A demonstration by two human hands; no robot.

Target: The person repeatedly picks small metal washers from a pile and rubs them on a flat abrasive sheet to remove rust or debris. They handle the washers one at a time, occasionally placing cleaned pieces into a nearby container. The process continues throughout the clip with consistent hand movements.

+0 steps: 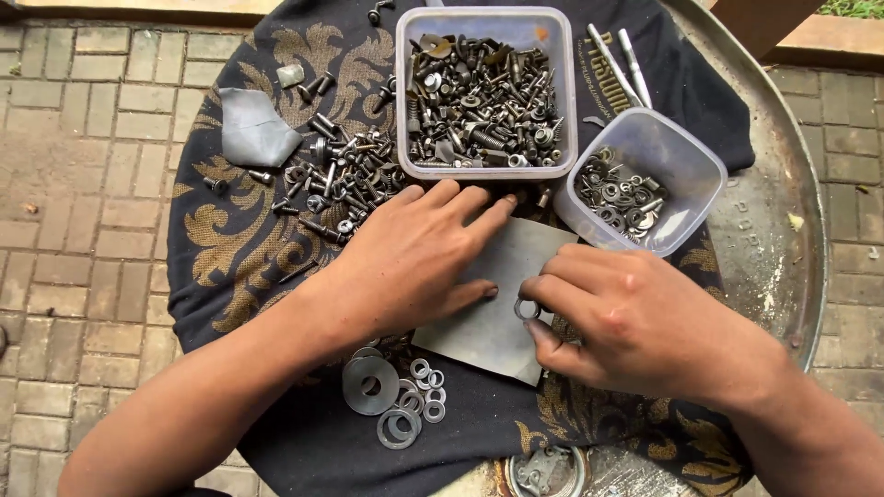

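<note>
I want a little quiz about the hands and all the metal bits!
1. True or false: the left hand lies flat on the grey sheet.
2. What does the right hand pinch? A. small ring washer B. long bolt C. spring
3. Which tub shape holds the mixed screws and bolts?

Key: 1 true. 2 A. 3 The square one; the tilted tub holds washers.

Round metal tabletop (783, 221), worn and stained, standing on a brick-paved floor (83, 184). A black cloth with gold scrollwork (230, 248) is covering most of it, leaving the right rim showing bare. A small round metal part (545, 471) is lying at the near edge, just beside the cloth's hem.
</note>
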